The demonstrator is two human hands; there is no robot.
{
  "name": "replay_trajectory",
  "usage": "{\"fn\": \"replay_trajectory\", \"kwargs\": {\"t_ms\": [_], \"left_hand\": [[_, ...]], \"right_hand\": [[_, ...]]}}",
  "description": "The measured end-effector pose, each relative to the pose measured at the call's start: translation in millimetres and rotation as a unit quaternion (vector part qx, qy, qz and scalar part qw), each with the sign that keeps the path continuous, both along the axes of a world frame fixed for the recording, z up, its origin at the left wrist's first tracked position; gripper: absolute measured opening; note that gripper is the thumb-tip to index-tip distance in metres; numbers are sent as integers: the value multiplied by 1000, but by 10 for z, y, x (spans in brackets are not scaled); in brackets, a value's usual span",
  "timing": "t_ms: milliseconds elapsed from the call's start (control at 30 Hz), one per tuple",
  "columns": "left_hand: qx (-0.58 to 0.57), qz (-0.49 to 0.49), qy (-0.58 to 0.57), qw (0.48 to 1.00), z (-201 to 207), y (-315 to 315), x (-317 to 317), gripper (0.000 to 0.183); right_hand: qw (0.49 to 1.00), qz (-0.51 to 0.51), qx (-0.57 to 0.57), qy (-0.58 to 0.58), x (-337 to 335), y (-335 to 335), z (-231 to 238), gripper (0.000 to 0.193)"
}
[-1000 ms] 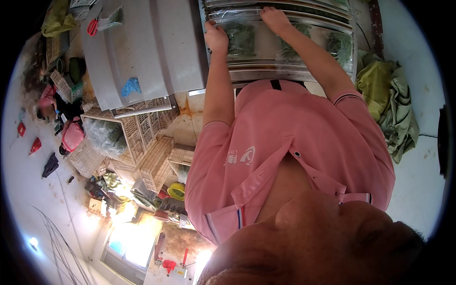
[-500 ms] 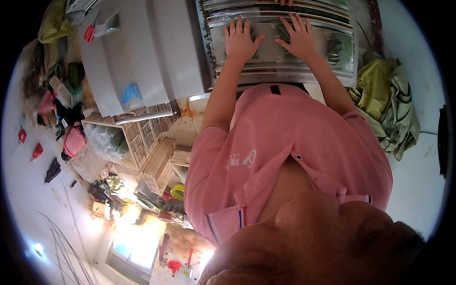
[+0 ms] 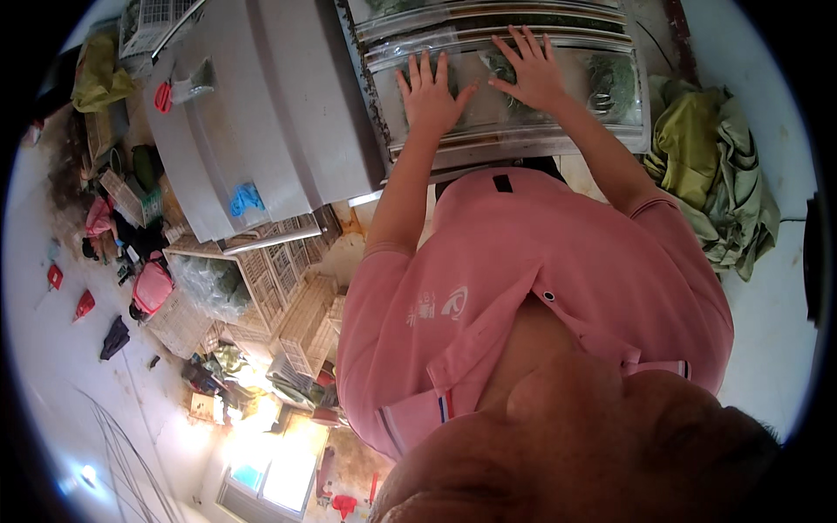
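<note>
My left hand (image 3: 431,98) lies palm down with its fingers spread over clear plastic bags on the bed of a metal machine (image 3: 540,146) crossed by long sealing bars. To its right, my right hand (image 3: 534,77) is also flat and spread, its fingertips by a bar at the bags' far edge. Beside the right hand, a clear bag of green leafy stuff (image 3: 613,85) lies flat. Another green-filled bag (image 3: 500,65) shows partly under that hand. More green contents (image 3: 562,17) lie beyond the bars. Neither hand grips anything.
Left of the bed is a broad grey metal lid (image 3: 253,105) with red-handled scissors (image 3: 163,97), a small bag of greens (image 3: 196,80) and a blue crumpled piece (image 3: 246,199) on it. Plastic crates (image 3: 305,322) stand lower left. Green and yellowish cloth sacks (image 3: 697,166) are heaped at right.
The whole view has shifted slightly. Both my hands stay flat on the bags. Fingers of another hand at the top edge are no longer in view.
</note>
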State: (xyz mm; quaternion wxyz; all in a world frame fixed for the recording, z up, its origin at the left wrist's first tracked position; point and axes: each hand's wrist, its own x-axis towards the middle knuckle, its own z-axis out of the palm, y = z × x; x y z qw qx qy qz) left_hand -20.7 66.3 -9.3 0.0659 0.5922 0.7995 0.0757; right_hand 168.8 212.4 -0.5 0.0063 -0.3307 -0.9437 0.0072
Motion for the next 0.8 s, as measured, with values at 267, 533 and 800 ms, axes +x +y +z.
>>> {"fn": "replay_trajectory", "kwargs": {"t_ms": [267,533,800], "left_hand": [[26,-8,14,1000,-27,76,14,79],[-3,22,43,999,55,-111,225,90],[181,107,-103,972,285,-341,680,79]], "right_hand": [[997,8,0,80,69,126,-231,84],[986,-80,-59,132,1223,446,523,88],[971,-157,-181,5,1656,830,387,92]]}}
